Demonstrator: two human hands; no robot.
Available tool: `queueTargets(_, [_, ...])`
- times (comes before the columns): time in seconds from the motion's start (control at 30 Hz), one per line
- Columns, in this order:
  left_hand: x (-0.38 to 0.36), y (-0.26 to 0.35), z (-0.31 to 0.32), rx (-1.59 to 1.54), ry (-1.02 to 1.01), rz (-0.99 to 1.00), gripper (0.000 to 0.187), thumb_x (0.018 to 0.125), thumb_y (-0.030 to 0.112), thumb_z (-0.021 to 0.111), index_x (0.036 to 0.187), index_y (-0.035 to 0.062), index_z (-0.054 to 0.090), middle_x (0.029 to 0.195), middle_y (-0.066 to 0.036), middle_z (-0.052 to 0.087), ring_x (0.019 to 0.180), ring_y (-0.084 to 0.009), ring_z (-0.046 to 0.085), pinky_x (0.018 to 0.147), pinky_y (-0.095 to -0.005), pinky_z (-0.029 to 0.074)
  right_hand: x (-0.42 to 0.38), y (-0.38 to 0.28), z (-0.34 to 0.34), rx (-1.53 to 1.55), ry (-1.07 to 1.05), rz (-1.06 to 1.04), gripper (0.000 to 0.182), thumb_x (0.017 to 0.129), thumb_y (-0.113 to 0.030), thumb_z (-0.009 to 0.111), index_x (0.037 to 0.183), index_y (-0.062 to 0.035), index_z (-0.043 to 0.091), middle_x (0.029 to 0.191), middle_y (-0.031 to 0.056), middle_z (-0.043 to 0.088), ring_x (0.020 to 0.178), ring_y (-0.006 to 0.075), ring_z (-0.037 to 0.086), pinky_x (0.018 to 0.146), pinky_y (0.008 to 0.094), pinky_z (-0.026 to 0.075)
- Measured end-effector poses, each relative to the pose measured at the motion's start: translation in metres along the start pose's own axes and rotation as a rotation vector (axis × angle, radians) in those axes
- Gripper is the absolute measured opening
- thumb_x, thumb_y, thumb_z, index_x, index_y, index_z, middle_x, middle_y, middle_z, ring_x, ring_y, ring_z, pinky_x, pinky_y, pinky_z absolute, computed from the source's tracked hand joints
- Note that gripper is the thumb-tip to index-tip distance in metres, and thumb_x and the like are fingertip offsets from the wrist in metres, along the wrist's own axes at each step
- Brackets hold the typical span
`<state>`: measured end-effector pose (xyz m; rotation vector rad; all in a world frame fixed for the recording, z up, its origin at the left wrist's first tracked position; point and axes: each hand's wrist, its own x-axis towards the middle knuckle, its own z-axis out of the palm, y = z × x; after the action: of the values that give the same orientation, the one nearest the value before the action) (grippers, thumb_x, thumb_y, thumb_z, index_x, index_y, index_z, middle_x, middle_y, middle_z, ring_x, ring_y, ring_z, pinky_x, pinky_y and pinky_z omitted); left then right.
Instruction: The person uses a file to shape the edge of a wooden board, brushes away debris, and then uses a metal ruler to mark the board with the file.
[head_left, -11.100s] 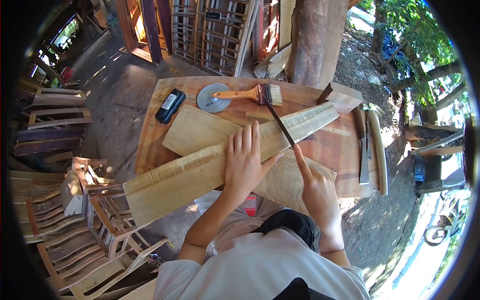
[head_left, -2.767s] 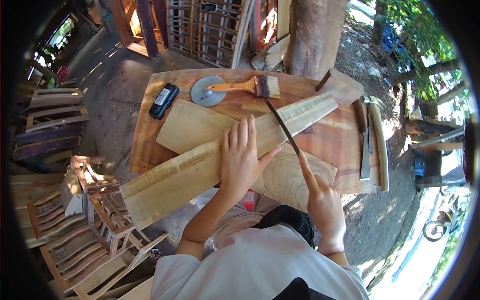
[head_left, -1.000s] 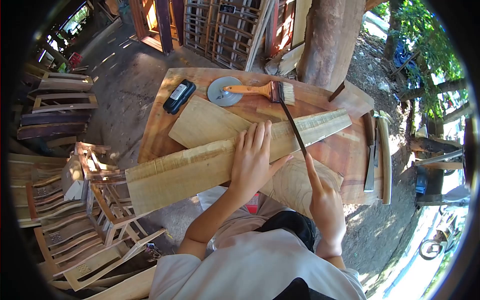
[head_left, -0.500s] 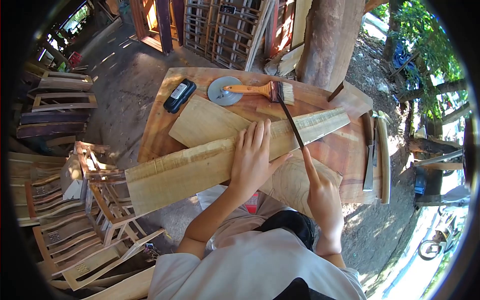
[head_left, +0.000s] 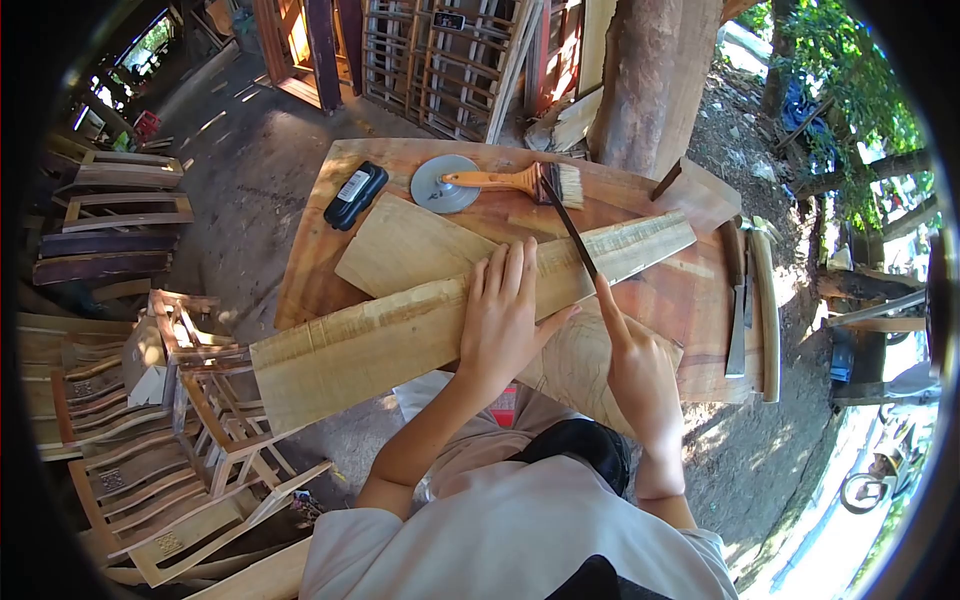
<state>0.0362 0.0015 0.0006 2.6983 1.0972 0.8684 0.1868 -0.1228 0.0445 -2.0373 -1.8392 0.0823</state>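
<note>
A long pale wooden board [head_left: 370, 345] lies slantwise across other planks on the table. My left hand [head_left: 503, 315] rests flat on it near the middle, fingers stretched over its far edge and thumb out to the right. To the right, my right hand [head_left: 642, 375] is closed around a long, thin, dark file [head_left: 573, 235], the index finger laid along it. The file crosses the board's far edge at an angle, its tip by the brush. Its handle is hidden in my palm. Beneath the board are a pale plank [head_left: 415, 245] and a grained plank [head_left: 575, 375].
On the wooden table [head_left: 305, 270] are a black case [head_left: 356, 196], a grey disc [head_left: 428, 184], a paintbrush [head_left: 500, 180], a handsaw [head_left: 700, 195] and a chisel [head_left: 738, 330]. Wooden chair parts [head_left: 130, 470] crowd the left; a tree trunk [head_left: 650, 90] stands behind.
My right hand has slid slightly up and left with the file along the board's edge. The left hand and the board stay in about the same place.
</note>
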Motion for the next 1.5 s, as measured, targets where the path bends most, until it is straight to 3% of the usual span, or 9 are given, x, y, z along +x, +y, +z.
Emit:
queueTargets(0.17, [0.001,0.0,0.0,-0.013,0.0,0.001,0.09,0.09,0.057,0.067,0.141,-0.0143,0.048,0.134,-0.023,0.054,0.126,-0.0356,0.051,0.111,-0.048,0.038,-0.042,-0.019,-0.031,-0.031,-0.179,0.155,0.09,0.077,0.014,0.053,0.162,-0.0094,0.033,0.082,0.0174,0.065,0.068,0.0321,0.068,0.063,0.0456,0.055])
queueTargets(0.23, [0.002,0.0,-0.001,-0.01,-0.01,0.0,0.09,0.087,0.054,0.074,0.141,-0.0129,0.048,0.134,-0.025,0.056,0.126,-0.0387,0.053,0.108,-0.0491,0.041,-0.044,-0.02,-0.031,-0.042,-0.217,0.224,0.09,0.077,0.014,0.052,0.162,-0.0096,0.033,0.081,0.0172,0.065,0.068,0.0325,0.068,0.063,0.0461,0.055])
queueTargets(0.4, [0.001,-0.001,0.001,0.025,0.005,0.006,0.09,0.089,0.057,0.071,0.142,-0.0112,0.048,0.134,-0.025,0.056,0.126,-0.0387,0.053,0.108,-0.0482,0.041,-0.004,0.003,-0.002,0.048,-0.018,0.025,0.09,0.078,0.014,0.053,0.162,-0.0103,0.032,0.08,0.0165,0.064,0.066,0.0331,0.066,0.063,0.0468,0.054])
queueTargets(0.5, [0.0,-0.002,0.002,0.014,0.025,0.007,0.09,0.088,0.056,0.072,0.142,-0.0111,0.048,0.134,-0.024,0.056,0.126,-0.0385,0.053,0.107,-0.048,0.041,-0.001,0.002,0.004,0.04,0.009,0.032,0.091,0.077,0.014,0.053,0.162,-0.0116,0.032,0.08,0.0156,0.063,0.065,0.0332,0.066,0.062,0.0463,0.054])
queueTargets(0.63, [0.002,-0.001,-0.002,-0.047,-0.031,-0.028,0.091,0.09,0.058,0.067,0.142,-0.0142,0.048,0.136,-0.025,0.055,0.128,-0.0377,0.051,0.112,-0.0485,0.037,-0.035,-0.016,-0.028,0.015,-0.104,0.103,0.091,0.077,0.014,0.054,0.162,-0.0123,0.033,0.081,0.0148,0.063,0.064,0.0325,0.066,0.06,0.0456,0.054])
queueTargets(0.7, [0.002,0.0,-0.001,-0.007,0.013,0.006,0.089,0.088,0.055,0.072,0.142,-0.0114,0.048,0.134,-0.024,0.056,0.125,-0.038,0.053,0.106,-0.0475,0.042,-0.05,-0.02,-0.034,-0.033,-0.196,0.191,0.091,0.077,0.014,0.054,0.162,-0.012,0.033,0.082,0.0143,0.063,0.063,0.0318,0.066,0.06,0.0451,0.054])
queueTargets(1.0, [0.0,-0.001,0.001,0.014,0.012,0.003,0.09,0.088,0.056,0.072,0.141,-0.0125,0.048,0.134,-0.024,0.056,0.126,-0.0385,0.052,0.107,-0.0478,0.041,0.001,0.001,0.001,0.018,0.043,0.006,0.09,0.078,0.013,0.054,0.162,-0.0112,0.032,0.082,0.0148,0.064,0.063,0.0307,0.066,0.061,0.0444,0.055])
queueTargets(1.23, [0.0,0.0,0.0,0.022,-0.029,0.001,0.089,0.091,0.057,0.066,0.141,-0.0141,0.048,0.135,-0.024,0.054,0.125,-0.0358,0.051,0.111,-0.047,0.037,-0.035,-0.018,-0.032,-0.032,-0.188,0.189,0.09,0.078,0.013,0.054,0.162,-0.0118,0.033,0.08,0.0159,0.064,0.067,0.0323,0.067,0.063,0.0461,0.055])
queueTargets(1.5, [0.0,0.0,0.001,-0.008,0.027,-0.006,0.089,0.088,0.056,0.072,0.14,-0.0123,0.05,0.133,-0.024,0.056,0.124,-0.0381,0.053,0.107,-0.0479,0.041,-0.001,-0.004,-0.008,0.019,-0.044,0.054,0.091,0.076,0.014,0.054,0.161,-0.0114,0.034,0.079,0.0163,0.064,0.067,0.0313,0.067,0.064,0.045,0.054])
